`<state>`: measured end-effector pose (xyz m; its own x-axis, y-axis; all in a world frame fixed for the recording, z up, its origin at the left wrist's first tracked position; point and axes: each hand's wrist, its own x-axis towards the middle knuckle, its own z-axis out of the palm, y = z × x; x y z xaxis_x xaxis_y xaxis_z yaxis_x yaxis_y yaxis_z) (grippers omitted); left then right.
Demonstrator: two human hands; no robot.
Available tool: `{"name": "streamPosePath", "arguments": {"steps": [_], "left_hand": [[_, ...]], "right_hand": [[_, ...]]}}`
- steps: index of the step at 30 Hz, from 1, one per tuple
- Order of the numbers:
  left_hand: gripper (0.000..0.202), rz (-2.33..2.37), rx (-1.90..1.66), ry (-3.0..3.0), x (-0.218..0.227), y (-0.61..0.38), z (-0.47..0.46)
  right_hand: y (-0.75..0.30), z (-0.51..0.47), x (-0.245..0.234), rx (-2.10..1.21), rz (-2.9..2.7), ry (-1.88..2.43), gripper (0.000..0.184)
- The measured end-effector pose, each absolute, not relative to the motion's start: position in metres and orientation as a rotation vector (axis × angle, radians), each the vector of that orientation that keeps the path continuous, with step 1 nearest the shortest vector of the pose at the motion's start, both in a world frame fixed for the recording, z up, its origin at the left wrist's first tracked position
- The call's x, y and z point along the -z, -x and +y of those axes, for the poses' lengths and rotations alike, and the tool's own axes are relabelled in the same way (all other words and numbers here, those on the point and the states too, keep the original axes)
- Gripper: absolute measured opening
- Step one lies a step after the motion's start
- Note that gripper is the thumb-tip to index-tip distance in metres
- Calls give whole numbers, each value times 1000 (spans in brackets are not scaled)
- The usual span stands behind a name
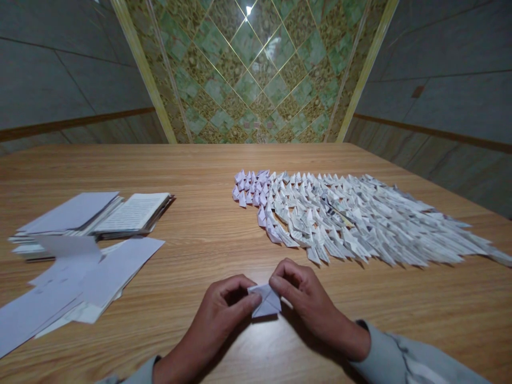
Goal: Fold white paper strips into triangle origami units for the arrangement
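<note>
A small folded piece of white paper lies low over the wooden table, pinched from both sides. My left hand grips its left edge with curled fingers. My right hand presses its upper right corner between fingertip and thumb. Both hands are closed on the paper near the table's front edge.
Several folded paper triangles form a wide heap at the right. Loose paper strips lie at the left front, with stacked sheets and an open book behind them. A green tiled wall stands beyond the table.
</note>
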<state>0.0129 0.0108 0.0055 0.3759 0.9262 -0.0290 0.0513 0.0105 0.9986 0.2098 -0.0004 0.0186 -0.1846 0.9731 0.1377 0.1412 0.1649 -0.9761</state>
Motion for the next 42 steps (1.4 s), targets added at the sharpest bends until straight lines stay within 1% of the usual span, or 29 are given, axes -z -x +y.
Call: {"name": "streamPosePath", "arguments": {"steps": [4,8,11,14,15,16,18,19,20,22,24,25,27,28,31,32,34,37,39,42], "left_hand": [[18,988,-883,-1463,-12,-13,10],[31,987,-916,-1193,-7,-16,10],[36,927,-943,-1012,-2,-17,11],[33,872,-981,-942,-1,-18,9],[32,859,-982,-926,-2,-18,8],[31,846,-979,-912,-2,-19,7],[30,818,-963,-915,-3,-20,6],[30,814,-954,-948,-3,-20,6],[28,833,-955,-1009,-3,-19,6],[21,926,-984,-1219,-3,-16,8],[10,1037,-1052,-1517,-4,-10,11],[12,1063,-1096,-1685,-5,-7,12],[23,1021,-1157,-2014,-7,-2,14],[24,968,-1169,-2160,-8,0,15],[12,863,-1143,-2448,-9,2,17],[12,873,-1119,-2502,-8,2,17],[16,934,-1033,-2583,-4,0,17],[21,1007,-847,-2676,1,-1,17],[20,1019,-751,-2709,4,-1,16],[12,1013,-648,-2690,3,2,14]], "right_hand": [[-210,0,-21,-1151,-1567,1118,31],[-206,-4,-17,-1342,-1516,1060,21],[-201,-8,-13,-1400,-1483,1102,28],[-197,-10,-11,-1306,-1436,1168,45],[-197,-10,-12,-1283,-1420,1181,47],[-196,-10,-12,-1272,-1414,1190,44],[-196,-10,-13,-1255,-1450,1194,29],[-196,-10,-14,-1222,-1483,1193,22],[-197,-9,-14,-1165,-1526,1195,19],[-199,-8,-14,-985,-1635,1195,21],[-202,-6,-13,-765,-1766,1167,20],[-204,-5,-12,-649,-1836,1140,18],[-207,-3,-10,-419,-1969,1071,15],[-209,-3,-9,-310,-2025,1047,16],[-210,-2,-8,-37,-2143,1025,27],[-210,-2,-8,29,-2168,1021,31],[-209,-2,-8,118,-2217,1011,35],[-209,-1,-6,159,-2298,999,35],[-210,0,-3,135,-2337,999,32],[-212,1,-1,64,-2356,1005,26]]}}
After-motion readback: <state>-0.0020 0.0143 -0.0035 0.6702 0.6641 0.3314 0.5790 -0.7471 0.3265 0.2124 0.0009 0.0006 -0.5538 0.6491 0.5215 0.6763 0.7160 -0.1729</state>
